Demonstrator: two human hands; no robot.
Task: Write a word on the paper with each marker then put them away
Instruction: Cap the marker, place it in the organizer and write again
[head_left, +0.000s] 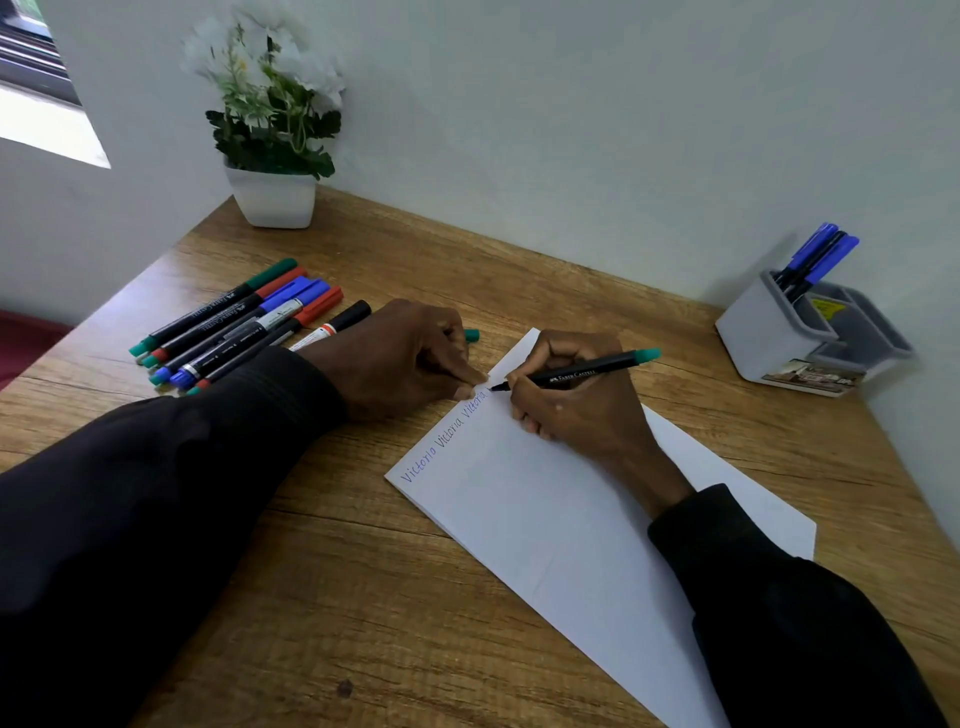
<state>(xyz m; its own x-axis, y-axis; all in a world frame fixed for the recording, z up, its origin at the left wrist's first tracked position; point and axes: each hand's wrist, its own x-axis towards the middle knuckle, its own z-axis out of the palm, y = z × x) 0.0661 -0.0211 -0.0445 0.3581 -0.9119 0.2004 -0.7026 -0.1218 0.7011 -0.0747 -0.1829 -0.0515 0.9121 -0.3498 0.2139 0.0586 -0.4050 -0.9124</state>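
A white sheet of paper (561, 525) lies slanted on the wooden desk, with the word "Victoria" written three times along its left edge. My right hand (576, 410) grips a black marker with a green end (587, 371), its tip touching the paper near the top corner. My left hand (410, 358) rests curled at the paper's upper left edge, fingertips pressing on it, with a green cap (471, 335) showing from its fingers. Several markers (239, 325) lie in a row at the left. A grey holder (810, 338) at the right has blue markers (818, 257) standing in it.
A white pot with artificial flowers (272, 156) stands at the back left against the wall. The wall runs close behind the desk and along the right side. The desk's (363, 597) front part is bare wood.
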